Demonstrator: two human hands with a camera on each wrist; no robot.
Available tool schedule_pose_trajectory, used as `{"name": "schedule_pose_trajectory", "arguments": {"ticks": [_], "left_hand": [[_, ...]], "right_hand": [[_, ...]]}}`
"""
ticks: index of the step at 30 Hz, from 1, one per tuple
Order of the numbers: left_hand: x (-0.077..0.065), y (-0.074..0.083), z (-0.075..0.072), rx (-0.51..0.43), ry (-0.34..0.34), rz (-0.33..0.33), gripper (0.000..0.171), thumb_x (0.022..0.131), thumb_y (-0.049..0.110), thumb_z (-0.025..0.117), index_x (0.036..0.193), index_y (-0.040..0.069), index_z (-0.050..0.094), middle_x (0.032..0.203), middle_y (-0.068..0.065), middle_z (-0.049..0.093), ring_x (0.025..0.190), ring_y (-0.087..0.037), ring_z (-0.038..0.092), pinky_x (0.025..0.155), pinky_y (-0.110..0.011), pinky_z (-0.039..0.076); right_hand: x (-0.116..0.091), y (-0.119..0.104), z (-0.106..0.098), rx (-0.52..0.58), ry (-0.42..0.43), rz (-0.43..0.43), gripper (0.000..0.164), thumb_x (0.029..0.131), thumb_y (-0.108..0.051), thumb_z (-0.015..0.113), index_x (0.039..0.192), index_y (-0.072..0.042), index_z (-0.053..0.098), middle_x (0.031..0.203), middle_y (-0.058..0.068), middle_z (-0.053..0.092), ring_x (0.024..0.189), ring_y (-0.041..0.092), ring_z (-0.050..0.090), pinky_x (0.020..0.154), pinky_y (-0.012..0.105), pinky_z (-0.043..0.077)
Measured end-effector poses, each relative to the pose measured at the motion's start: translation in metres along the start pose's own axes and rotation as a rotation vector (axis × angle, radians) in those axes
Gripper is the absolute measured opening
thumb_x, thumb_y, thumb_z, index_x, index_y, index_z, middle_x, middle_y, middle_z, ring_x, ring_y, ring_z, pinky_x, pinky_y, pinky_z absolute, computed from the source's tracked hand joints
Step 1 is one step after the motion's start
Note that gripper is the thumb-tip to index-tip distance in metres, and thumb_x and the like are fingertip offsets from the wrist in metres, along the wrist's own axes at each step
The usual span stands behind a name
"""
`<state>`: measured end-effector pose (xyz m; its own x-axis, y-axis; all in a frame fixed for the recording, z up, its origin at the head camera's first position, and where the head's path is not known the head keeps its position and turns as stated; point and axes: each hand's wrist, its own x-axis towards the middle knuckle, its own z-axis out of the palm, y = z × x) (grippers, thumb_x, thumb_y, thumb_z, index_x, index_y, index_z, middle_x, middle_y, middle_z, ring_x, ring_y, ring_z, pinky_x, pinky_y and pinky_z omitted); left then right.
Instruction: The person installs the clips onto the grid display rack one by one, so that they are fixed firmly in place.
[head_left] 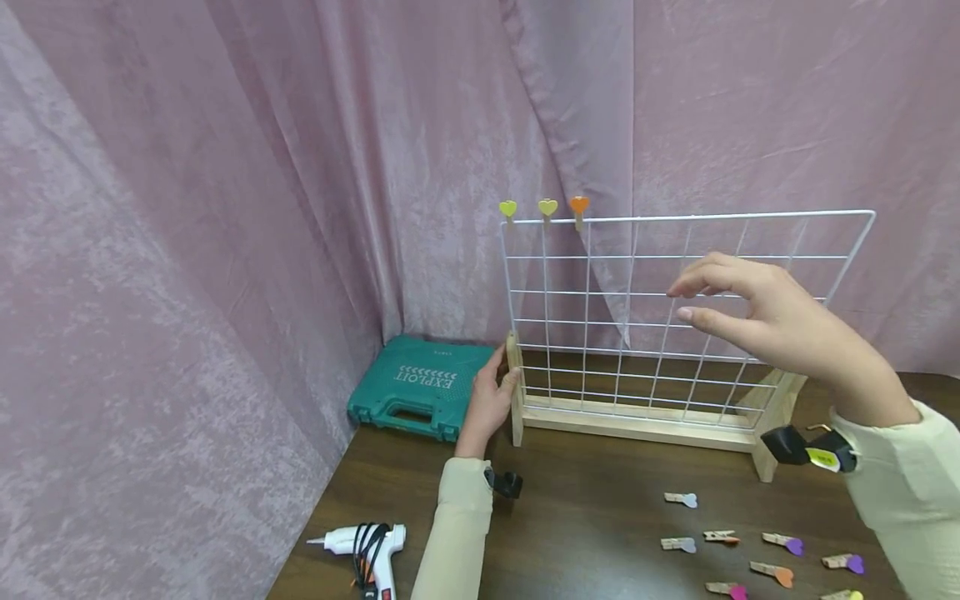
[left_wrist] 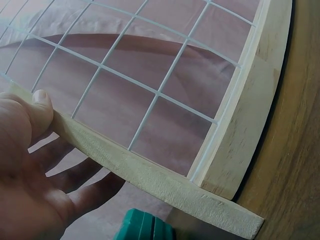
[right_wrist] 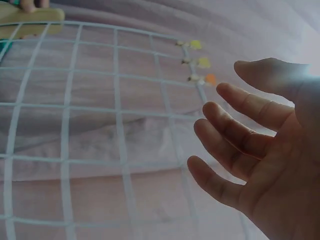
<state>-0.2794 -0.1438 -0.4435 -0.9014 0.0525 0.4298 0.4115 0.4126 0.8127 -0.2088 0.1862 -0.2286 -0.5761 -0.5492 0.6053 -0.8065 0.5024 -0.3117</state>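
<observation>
A white wire grid (head_left: 690, 217) stands upright in a pale wooden stand (head_left: 637, 423). Along the left part of its top wire sit three heart clothespins: a yellow-green one (head_left: 507, 209), a pale yellow one (head_left: 547, 208) and an orange one (head_left: 579, 206). My left hand (head_left: 490, 402) grips the stand's left side post (left_wrist: 132, 162), with the thumb on one face and the fingers behind. In front of the grid's right half, my right hand (head_left: 772, 312) hovers, fingers loosely bent and nothing between them. The right wrist view shows that palm (right_wrist: 280, 175) bare.
Several heart clothespins lie on the table at the front right, among them a purple one (head_left: 783, 543), an orange one (head_left: 772, 573) and a white one (head_left: 680, 500). Left of the stand is a green case (head_left: 427, 375). A white glue gun (head_left: 367, 542) lies at the front left. Pink curtains (head_left: 450, 167) hang behind.
</observation>
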Motion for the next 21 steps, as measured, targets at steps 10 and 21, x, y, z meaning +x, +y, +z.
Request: {"name": "schedule_pose_trajectory", "arguments": {"ticks": [10,21], "left_hand": [[-0.001,-0.002,0.000,0.001,0.005,0.033,0.049,0.095,0.025,0.051,0.140,0.009,0.039,0.120,-0.016,0.058,0.110,-0.024,0.054,0.088,-0.040,0.047],[-0.005,0.020,-0.007,-0.012,0.000,0.048,0.048,0.095,0.015,0.051,0.140,0.000,0.037,0.121,-0.023,0.056,0.112,-0.031,0.053,0.089,-0.045,0.045]], "right_hand": [[-0.057,0.019,0.027,0.035,-0.006,0.143,0.027,0.083,-0.003,0.067,0.102,-0.023,0.064,0.097,-0.013,0.060,0.085,0.002,0.055,0.071,0.013,0.041],[-0.108,0.037,0.086,0.041,-0.187,0.183,0.017,0.078,-0.014,0.073,0.091,-0.020,0.064,0.083,-0.018,0.059,0.076,0.001,0.055,0.064,0.027,0.047]]}}
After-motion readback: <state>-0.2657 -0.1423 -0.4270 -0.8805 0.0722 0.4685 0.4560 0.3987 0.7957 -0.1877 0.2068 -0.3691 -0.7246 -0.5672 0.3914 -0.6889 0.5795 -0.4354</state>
